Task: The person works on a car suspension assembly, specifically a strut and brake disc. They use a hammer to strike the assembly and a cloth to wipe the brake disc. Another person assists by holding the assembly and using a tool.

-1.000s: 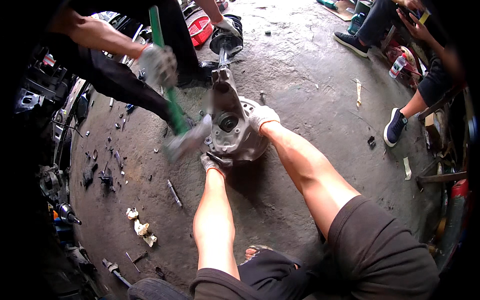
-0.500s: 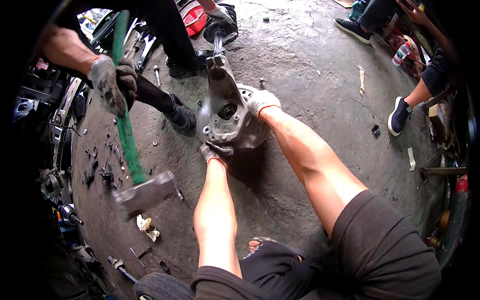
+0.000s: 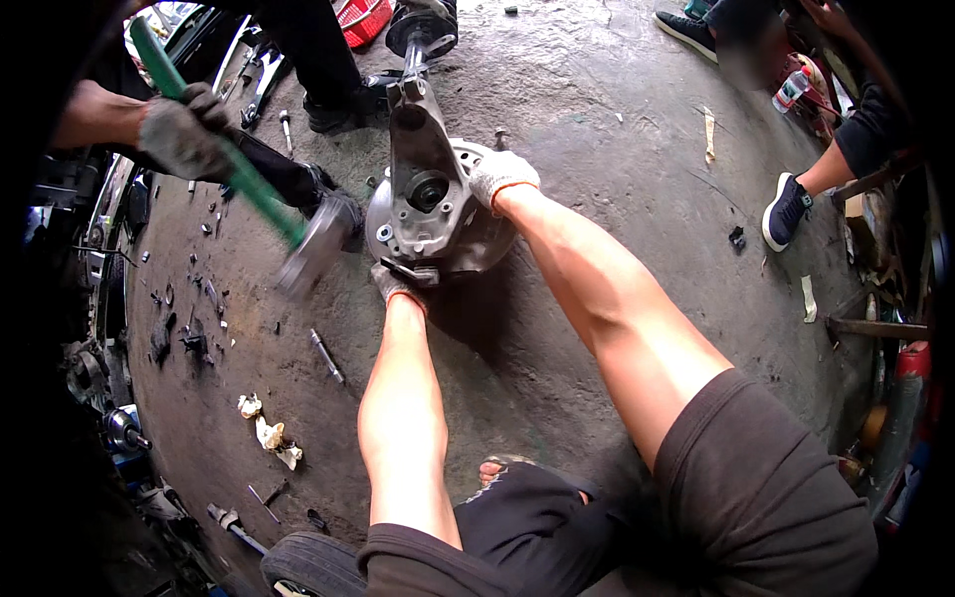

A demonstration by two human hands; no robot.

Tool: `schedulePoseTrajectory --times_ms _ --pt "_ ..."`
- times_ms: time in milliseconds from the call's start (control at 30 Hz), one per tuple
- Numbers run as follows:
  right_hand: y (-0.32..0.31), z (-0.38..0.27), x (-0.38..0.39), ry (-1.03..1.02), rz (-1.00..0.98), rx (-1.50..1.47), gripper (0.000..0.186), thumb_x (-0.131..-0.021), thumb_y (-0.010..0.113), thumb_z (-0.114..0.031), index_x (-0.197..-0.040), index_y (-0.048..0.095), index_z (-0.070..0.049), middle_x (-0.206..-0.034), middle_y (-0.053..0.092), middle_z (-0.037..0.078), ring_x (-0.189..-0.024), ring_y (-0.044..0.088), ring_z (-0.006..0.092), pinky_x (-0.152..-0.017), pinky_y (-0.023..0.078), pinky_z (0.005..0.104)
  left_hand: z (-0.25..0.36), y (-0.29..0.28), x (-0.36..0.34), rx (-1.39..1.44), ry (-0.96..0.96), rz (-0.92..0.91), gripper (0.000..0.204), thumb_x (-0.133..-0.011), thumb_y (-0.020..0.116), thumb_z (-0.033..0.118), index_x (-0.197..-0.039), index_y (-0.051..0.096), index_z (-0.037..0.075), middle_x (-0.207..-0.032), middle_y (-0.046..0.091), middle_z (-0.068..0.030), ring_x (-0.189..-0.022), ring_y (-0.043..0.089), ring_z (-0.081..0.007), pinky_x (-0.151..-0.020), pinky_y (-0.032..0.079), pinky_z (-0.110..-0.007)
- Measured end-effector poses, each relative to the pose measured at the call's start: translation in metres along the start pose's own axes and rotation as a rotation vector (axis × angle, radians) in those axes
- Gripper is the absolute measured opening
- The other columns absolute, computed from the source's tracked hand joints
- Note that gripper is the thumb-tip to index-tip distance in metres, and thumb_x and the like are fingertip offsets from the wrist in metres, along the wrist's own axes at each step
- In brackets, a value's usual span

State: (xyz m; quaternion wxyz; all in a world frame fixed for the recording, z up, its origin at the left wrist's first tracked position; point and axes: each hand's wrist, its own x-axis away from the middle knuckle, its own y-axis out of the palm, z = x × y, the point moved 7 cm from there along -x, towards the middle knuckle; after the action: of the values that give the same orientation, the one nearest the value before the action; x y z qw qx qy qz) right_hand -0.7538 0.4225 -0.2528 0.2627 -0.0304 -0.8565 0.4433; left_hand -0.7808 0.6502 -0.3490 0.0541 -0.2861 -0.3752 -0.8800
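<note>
A grey metal steering knuckle (image 3: 426, 224) with a round disc backplate and bolt holes lies on the floor, joined at the top to a strut (image 3: 416, 45). My left hand (image 3: 398, 284), gloved, grips the dark bracket at its lower edge. My right hand (image 3: 504, 174), gloved with an orange cuff, is closed on its upper right edge. Left of it, a co-worker's gloved hands (image 3: 179, 137) hold a green-handled sledgehammer (image 3: 261, 199), its metal head blurred beside the backplate.
Around me on the concrete floor (image 3: 657, 179) lie scattered metal bits (image 3: 194, 338), a rod (image 3: 326, 353), crumpled paper (image 3: 271, 433) and a tyre (image 3: 308, 557). A seated person's shoe (image 3: 786, 214) and a bottle (image 3: 791, 92) are at right; a red basket (image 3: 363, 18) is beyond.
The co-worker's hammer swung from beside the knuckle down and left, then rose back rightward toward it. My hands keep their grip; the whole assembly appears slightly higher and further left in view.
</note>
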Motion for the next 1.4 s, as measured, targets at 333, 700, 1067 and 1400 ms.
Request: schedulePoseTrajectory --times_ms 333,700,1067,1400 --pt "-0.020 -0.014 0.021 -0.098 0.137 -0.129 0.035 -0.084 0.049 -0.028 -0.103 0.068 -0.006 -0.101 0.066 0.020 -0.098 0.064 0.0328 -0.085 0.049 0.0379 0.004 -0.007 -0.008 0.052 -0.001 -0.031 0.046 -0.092 0.031 0.040 -0.122 0.055 0.015 -0.111 0.061 -0.0041 -0.095 0.058 -0.0247 -0.075 0.048 -0.040" --pt "-0.023 -0.013 0.014 -0.088 0.162 -0.114 0.034 -0.084 0.049 -0.031 -0.096 0.070 -0.007 -0.096 0.068 0.017 -0.092 0.066 0.0321 -0.081 0.051 0.0382 0.007 0.009 0.000 0.034 0.074 -0.125 0.052 -0.094 0.032 0.043 -0.133 0.046 0.012 -0.128 0.054 -0.0057 -0.113 0.053 -0.0259 -0.095 0.044 -0.041" --pt "-0.025 -0.016 0.021 -0.100 0.066 -0.097 0.037 -0.087 0.044 -0.040 -0.115 0.061 -0.021 -0.110 0.063 0.012 -0.102 0.061 0.0304 -0.088 0.047 0.0389 0.004 0.000 -0.011 0.029 0.069 -0.170 0.052 -0.094 0.028 0.041 -0.137 0.041 0.013 -0.133 0.049 -0.0044 -0.119 0.047 -0.0275 -0.102 0.038 -0.042" --pt "-0.028 -0.015 0.035 -0.064 -0.056 -0.069 0.039 -0.094 0.031 -0.037 -0.128 0.050 -0.031 -0.134 0.051 0.000 -0.120 0.050 0.0231 -0.100 0.040 0.0368 0.001 0.009 -0.003 0.019 -0.031 -0.315 0.049 -0.095 0.029 0.034 -0.138 0.039 0.012 -0.140 0.042 -0.0044 -0.127 0.039 -0.0230 -0.107 0.031 -0.036"
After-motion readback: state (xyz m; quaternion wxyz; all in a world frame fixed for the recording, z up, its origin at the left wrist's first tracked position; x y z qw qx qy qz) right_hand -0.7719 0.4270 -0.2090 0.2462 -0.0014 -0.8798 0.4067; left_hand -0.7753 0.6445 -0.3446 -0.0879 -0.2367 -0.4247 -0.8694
